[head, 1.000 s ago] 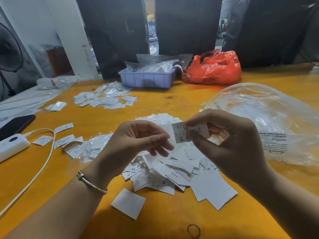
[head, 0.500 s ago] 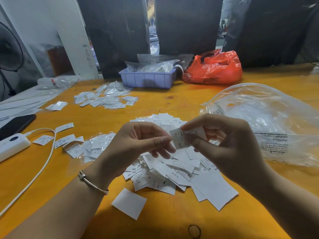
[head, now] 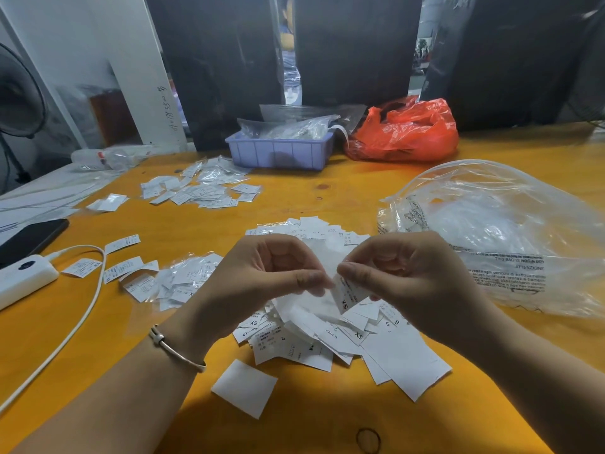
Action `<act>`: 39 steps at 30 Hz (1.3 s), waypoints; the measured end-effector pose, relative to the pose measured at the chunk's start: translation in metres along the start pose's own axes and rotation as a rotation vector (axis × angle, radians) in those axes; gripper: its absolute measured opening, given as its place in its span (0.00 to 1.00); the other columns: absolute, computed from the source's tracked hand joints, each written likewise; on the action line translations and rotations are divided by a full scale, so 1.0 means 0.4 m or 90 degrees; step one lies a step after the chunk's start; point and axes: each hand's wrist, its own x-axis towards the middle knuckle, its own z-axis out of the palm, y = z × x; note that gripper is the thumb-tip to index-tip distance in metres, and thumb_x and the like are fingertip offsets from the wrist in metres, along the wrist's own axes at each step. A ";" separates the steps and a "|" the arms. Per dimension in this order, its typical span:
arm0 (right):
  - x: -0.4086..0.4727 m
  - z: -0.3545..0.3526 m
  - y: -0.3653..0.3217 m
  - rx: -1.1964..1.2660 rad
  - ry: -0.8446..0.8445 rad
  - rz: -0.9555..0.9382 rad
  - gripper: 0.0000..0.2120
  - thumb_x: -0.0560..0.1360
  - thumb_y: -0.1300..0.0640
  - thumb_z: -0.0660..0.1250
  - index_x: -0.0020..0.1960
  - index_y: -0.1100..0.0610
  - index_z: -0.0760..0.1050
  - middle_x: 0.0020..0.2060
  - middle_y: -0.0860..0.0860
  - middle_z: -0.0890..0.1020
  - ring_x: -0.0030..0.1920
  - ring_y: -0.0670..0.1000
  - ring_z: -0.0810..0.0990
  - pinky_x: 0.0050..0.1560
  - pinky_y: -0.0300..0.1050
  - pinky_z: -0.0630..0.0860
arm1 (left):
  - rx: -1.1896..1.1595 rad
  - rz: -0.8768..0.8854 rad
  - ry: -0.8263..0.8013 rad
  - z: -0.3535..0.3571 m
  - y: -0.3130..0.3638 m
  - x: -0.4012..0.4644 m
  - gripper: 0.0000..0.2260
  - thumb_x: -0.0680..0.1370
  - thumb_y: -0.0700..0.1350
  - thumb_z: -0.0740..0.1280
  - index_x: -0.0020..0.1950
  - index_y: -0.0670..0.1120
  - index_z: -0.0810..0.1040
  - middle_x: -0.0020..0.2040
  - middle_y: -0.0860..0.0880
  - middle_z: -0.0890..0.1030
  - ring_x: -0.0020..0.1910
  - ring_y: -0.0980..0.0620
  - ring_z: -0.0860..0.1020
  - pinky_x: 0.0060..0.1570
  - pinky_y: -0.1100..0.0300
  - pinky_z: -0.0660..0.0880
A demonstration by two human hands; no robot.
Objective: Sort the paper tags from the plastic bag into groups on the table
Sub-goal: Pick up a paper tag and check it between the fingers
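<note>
I see the table (head: 360, 198), then one clear bag (head: 510, 231) at right printed "THIS BAG IS NOT A TOY" and "ATTENZIONE". Center tag pile (head: 327, 335) shows "XS", "S", "MADE IN"; two smaller piles sit left and far left. Left hand (head: 262, 276) and right hand (head: 402, 273) both pinch one "XS" tag (head: 348, 294) above the pile.

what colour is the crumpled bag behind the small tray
Orange-red: the plastic bag beside the lilac tray, seen in the head view.
</note>
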 end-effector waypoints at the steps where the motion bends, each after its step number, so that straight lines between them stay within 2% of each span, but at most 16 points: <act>1: 0.001 -0.001 0.004 -0.001 0.003 0.006 0.04 0.72 0.54 0.72 0.40 0.53 0.83 0.31 0.48 0.83 0.31 0.45 0.79 0.31 0.36 0.75 | 0.011 -0.012 -0.012 0.001 -0.001 0.000 0.05 0.73 0.39 0.75 0.46 0.39 0.84 0.41 0.44 0.86 0.41 0.50 0.84 0.41 0.64 0.77; 4: 0.001 -0.003 0.014 -0.023 -0.004 0.014 0.04 0.73 0.57 0.72 0.39 0.53 0.82 0.31 0.52 0.82 0.32 0.52 0.80 0.33 0.50 0.77 | 0.036 -0.036 -0.040 0.005 -0.001 0.001 0.05 0.74 0.40 0.75 0.46 0.38 0.83 0.41 0.46 0.86 0.42 0.51 0.84 0.41 0.63 0.78; 6: 0.002 -0.005 0.018 -0.046 -0.023 -0.001 0.04 0.73 0.57 0.73 0.39 0.53 0.82 0.30 0.51 0.81 0.32 0.54 0.79 0.33 0.54 0.76 | 0.046 -0.035 -0.037 0.006 -0.001 0.002 0.07 0.75 0.43 0.74 0.47 0.39 0.84 0.41 0.47 0.86 0.42 0.51 0.84 0.40 0.64 0.77; 9: 0.002 -0.005 0.019 -0.068 -0.045 -0.015 0.04 0.72 0.57 0.73 0.38 0.53 0.82 0.27 0.49 0.79 0.29 0.52 0.76 0.31 0.51 0.74 | 0.044 -0.024 -0.023 0.007 -0.001 0.004 0.08 0.75 0.46 0.72 0.47 0.42 0.86 0.41 0.47 0.87 0.41 0.51 0.84 0.39 0.65 0.77; 12: 0.004 -0.013 0.012 -0.050 -0.046 -0.023 0.04 0.72 0.55 0.74 0.40 0.55 0.83 0.30 0.49 0.82 0.32 0.49 0.80 0.32 0.46 0.78 | 0.039 -0.005 -0.018 0.005 -0.005 0.003 0.07 0.74 0.46 0.72 0.47 0.43 0.87 0.41 0.47 0.87 0.40 0.51 0.84 0.38 0.65 0.77; 14: 0.004 -0.023 0.000 0.012 0.013 -0.031 0.06 0.70 0.54 0.75 0.42 0.57 0.84 0.33 0.50 0.84 0.33 0.49 0.82 0.33 0.42 0.78 | 0.032 0.012 0.000 0.002 -0.007 0.002 0.06 0.74 0.45 0.73 0.46 0.45 0.87 0.41 0.47 0.87 0.39 0.50 0.84 0.39 0.65 0.77; 16: 0.005 -0.034 -0.007 0.070 0.119 -0.038 0.03 0.70 0.60 0.75 0.43 0.56 0.84 0.35 0.50 0.85 0.35 0.48 0.84 0.35 0.40 0.79 | 0.026 0.023 0.012 0.000 -0.007 0.001 0.05 0.73 0.45 0.74 0.46 0.45 0.87 0.41 0.47 0.87 0.39 0.50 0.84 0.39 0.64 0.78; 18: 0.005 -0.040 -0.013 0.100 0.210 -0.046 0.08 0.70 0.68 0.73 0.44 0.57 0.83 0.36 0.50 0.86 0.37 0.48 0.84 0.38 0.41 0.80 | 0.014 0.029 0.013 -0.001 -0.006 -0.001 0.06 0.72 0.46 0.75 0.46 0.45 0.87 0.41 0.46 0.87 0.39 0.50 0.84 0.39 0.64 0.78; 20: 0.003 -0.041 -0.023 0.104 0.247 -0.066 0.11 0.70 0.71 0.72 0.46 0.57 0.82 0.39 0.51 0.86 0.39 0.50 0.85 0.40 0.43 0.82 | -0.001 0.034 0.010 -0.002 -0.005 -0.002 0.07 0.71 0.47 0.76 0.46 0.45 0.87 0.41 0.45 0.87 0.39 0.49 0.84 0.41 0.64 0.79; 25: -0.008 -0.031 -0.048 0.015 0.217 -0.140 0.16 0.70 0.68 0.73 0.54 0.52 0.79 0.43 0.47 0.85 0.44 0.47 0.84 0.44 0.43 0.82 | 0.004 0.043 0.009 0.000 -0.003 -0.003 0.07 0.71 0.46 0.77 0.45 0.45 0.87 0.40 0.44 0.86 0.40 0.47 0.84 0.42 0.62 0.79; 28: -0.012 -0.020 -0.045 -0.047 0.198 -0.158 0.20 0.69 0.71 0.74 0.55 0.52 0.78 0.43 0.48 0.85 0.44 0.45 0.84 0.44 0.42 0.81 | 0.011 0.041 0.012 0.002 -0.003 -0.004 0.06 0.71 0.45 0.76 0.45 0.45 0.87 0.40 0.44 0.86 0.40 0.47 0.84 0.42 0.62 0.79; 33: -0.015 -0.014 -0.044 -0.102 0.203 -0.185 0.17 0.69 0.65 0.72 0.55 0.52 0.79 0.43 0.46 0.85 0.43 0.45 0.84 0.43 0.41 0.81 | 0.016 0.037 0.015 0.004 -0.001 -0.003 0.05 0.71 0.44 0.76 0.44 0.45 0.88 0.40 0.45 0.86 0.39 0.47 0.84 0.42 0.63 0.79; 39: -0.013 -0.013 -0.044 -0.192 0.226 -0.237 0.15 0.69 0.64 0.72 0.54 0.51 0.78 0.42 0.45 0.82 0.44 0.45 0.82 0.39 0.37 0.79 | 0.013 0.036 0.013 0.002 0.000 -0.004 0.05 0.70 0.44 0.76 0.45 0.45 0.87 0.40 0.45 0.87 0.39 0.47 0.85 0.41 0.63 0.79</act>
